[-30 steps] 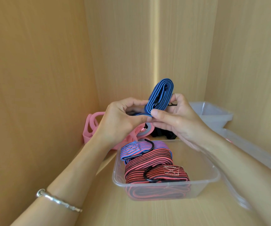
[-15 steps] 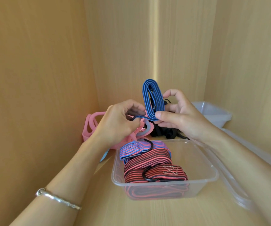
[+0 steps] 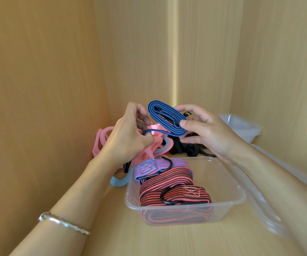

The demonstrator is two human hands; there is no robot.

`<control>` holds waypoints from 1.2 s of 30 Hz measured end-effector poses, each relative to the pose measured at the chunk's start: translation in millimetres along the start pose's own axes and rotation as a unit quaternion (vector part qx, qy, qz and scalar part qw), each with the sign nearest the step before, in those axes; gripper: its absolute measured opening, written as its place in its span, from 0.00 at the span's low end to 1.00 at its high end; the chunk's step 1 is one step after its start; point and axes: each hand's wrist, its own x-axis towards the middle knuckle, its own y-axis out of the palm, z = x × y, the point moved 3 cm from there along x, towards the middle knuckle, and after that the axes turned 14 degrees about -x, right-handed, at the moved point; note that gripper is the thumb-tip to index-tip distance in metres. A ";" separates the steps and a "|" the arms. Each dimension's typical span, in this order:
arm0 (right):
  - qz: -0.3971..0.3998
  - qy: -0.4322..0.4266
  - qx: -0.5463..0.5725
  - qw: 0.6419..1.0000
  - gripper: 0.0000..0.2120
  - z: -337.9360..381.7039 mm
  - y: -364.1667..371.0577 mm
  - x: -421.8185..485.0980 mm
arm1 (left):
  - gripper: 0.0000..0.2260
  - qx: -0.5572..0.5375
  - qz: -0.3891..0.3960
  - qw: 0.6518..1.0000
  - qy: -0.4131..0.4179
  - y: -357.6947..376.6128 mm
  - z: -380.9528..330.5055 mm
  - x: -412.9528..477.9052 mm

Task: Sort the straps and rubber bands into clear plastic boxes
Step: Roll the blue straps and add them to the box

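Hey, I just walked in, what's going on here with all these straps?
A person is sorting straps on a wooden shelf. The right hand has a coiled blue strap in its grip, and the left hand pinches the strap's loose end. Below them, a clear plastic box already holds folded red and black straps. Pink rubber bands and black straps lie unsorted behind it.

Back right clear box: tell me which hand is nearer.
Right. The right hand is just left of the back clear box; the left hand is farther left, past the blue strap.
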 end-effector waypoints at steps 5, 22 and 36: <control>-0.020 0.014 -0.026 0.999 0.16 -1.6 -2.9 0.8 | 0.27 0.000 -0.006 1.000 0.007 -2.4 -1.5 0.7; -0.145 0.041 0.084 0.985 0.03 -11.0 -7.3 5.5 | 0.20 -0.063 -0.002 0.998 -0.016 -2.0 4.6 1.8; -0.091 0.045 0.061 0.993 0.02 -11.9 -11.1 2.2 | 0.18 -0.006 -0.024 1.000 0.018 -5.3 -1.4 2.8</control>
